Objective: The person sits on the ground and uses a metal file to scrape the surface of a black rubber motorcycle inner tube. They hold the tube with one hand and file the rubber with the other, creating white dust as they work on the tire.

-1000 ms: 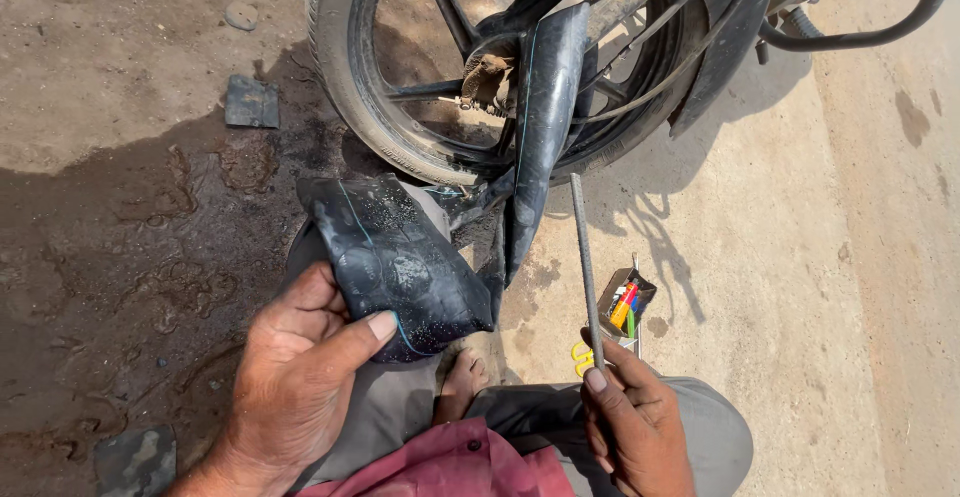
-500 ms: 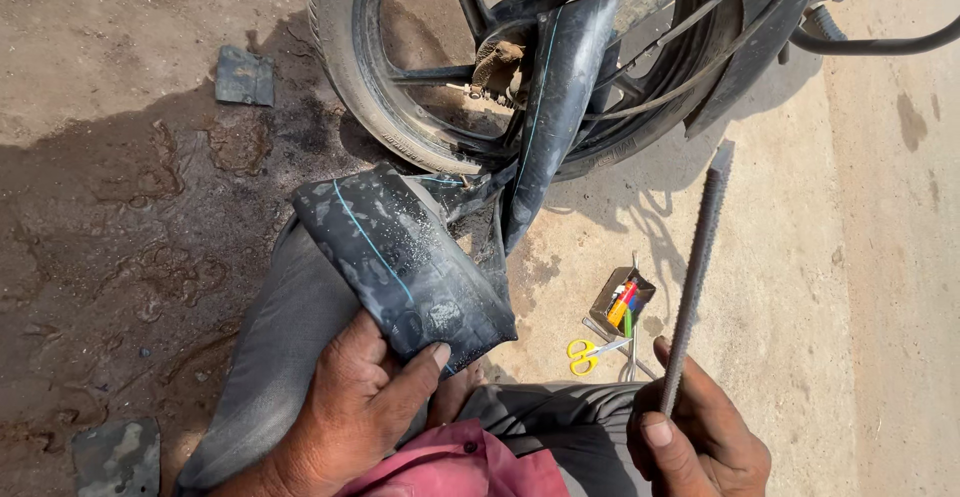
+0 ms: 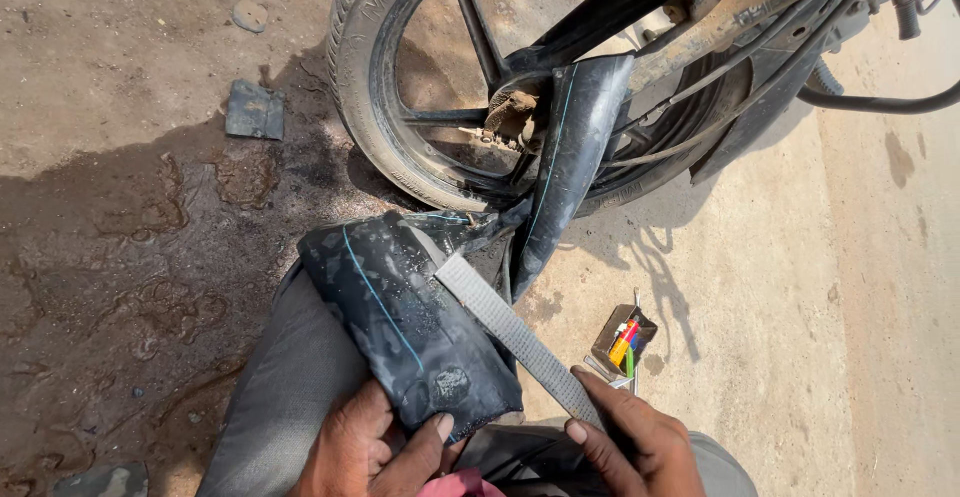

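- Left hand [image 3: 365, 447], bottom centre of the frame: closed on the near edge of the black inner tube [image 3: 410, 332], thumb on top, fingers hidden underneath, pinning it over the grey-trousered knee [image 3: 275, 397]
- Right hand [image 3: 635, 442], bottom right of centre: fingers wrapped tight round the near end of the flat metal file [image 3: 515, 337], blade slanting up and left across the tube
- Tube draped between both hands, round rough spot [image 3: 450, 385] just above the left thumb and just left of the file's shaft
- Best done with the rubber stretched flat and taut, file laid flat rather than on its edge, short light strokes kept to the marked spot, thumb clear of the blade
- Small open tin of coloured bits [image 3: 625, 337] on the pale ground right of the file
- Tube's far length rising into the motorcycle wheel [image 3: 400, 107], upper centre
- Flat dark scrap [image 3: 253, 112] on damp soil, upper left
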### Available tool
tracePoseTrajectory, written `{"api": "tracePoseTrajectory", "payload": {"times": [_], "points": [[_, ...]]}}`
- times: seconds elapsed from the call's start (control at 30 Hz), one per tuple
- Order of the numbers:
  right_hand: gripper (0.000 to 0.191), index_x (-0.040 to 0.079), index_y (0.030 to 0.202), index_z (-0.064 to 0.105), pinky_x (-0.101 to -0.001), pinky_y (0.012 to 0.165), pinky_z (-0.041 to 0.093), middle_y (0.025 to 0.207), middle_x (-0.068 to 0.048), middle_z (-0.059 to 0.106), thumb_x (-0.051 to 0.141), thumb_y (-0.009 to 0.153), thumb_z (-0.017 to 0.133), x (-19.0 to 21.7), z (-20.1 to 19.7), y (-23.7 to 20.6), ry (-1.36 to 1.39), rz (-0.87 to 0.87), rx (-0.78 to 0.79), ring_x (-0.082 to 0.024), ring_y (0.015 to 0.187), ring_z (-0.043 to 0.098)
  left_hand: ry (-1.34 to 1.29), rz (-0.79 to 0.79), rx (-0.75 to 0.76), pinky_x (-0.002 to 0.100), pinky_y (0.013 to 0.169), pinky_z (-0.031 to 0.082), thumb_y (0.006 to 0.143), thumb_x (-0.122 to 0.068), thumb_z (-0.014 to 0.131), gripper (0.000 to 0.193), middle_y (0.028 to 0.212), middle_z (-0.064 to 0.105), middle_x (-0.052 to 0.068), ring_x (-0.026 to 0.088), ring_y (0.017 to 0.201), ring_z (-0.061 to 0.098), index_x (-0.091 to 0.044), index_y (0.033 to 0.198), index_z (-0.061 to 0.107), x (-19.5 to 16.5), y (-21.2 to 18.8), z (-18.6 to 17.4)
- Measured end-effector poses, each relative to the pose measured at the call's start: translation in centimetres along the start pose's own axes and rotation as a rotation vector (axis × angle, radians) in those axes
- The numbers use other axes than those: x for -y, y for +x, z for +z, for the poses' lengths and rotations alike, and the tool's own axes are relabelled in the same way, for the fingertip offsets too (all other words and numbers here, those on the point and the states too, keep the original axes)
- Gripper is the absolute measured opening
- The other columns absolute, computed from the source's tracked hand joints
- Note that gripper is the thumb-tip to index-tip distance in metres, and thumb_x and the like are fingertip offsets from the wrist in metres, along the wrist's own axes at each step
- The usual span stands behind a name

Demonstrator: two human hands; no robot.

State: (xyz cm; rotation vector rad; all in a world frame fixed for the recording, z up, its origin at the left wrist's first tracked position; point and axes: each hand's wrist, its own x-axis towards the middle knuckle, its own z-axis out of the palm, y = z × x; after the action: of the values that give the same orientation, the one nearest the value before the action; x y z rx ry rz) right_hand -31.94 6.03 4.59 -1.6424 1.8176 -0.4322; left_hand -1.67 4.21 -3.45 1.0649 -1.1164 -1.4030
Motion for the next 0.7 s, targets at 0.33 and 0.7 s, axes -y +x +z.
{"api": "tracePoseTrajectory", "payload": {"times": [0.33, 0.7], "points": [[0.047, -0.015, 0.120, 0.054, -0.0203, 0.040, 0.033, 0.073, -0.003, 0.049, 0.030, 0.107, 0.056, -8.1, -0.6, 12.5, 1.967, 0.570, -0.423, -0.008, 0.053, 0.043, -0.370, -0.123, -0.163, 0.036, 0.097, 0.055, 0.075, 0.016, 0.067, 0.066, 0.127, 0.067, 0.029, 0.027, 0.117, 0.068, 0.011, 0.139, 0.052, 1.8, -0.7, -0.6], [0.034, -0.005, 0.105, 0.055, -0.0201, 0.040, 0.029, 0.073, -0.002, 0.047, 0.029, 0.106, 0.054, -9.9, 1.8, 20.2, 1.746, 0.671, -0.592, -0.008, 0.052, 0.039, -0.215, -0.266, -0.181, 0.030, 0.079, 0.059, 0.079, 0.014, 0.068, 0.060, 0.109, 0.079, 0.028, 0.022, 0.092, 0.077, 0.009, 0.138, 0.058, 0.7, -0.3, -0.9]]}}
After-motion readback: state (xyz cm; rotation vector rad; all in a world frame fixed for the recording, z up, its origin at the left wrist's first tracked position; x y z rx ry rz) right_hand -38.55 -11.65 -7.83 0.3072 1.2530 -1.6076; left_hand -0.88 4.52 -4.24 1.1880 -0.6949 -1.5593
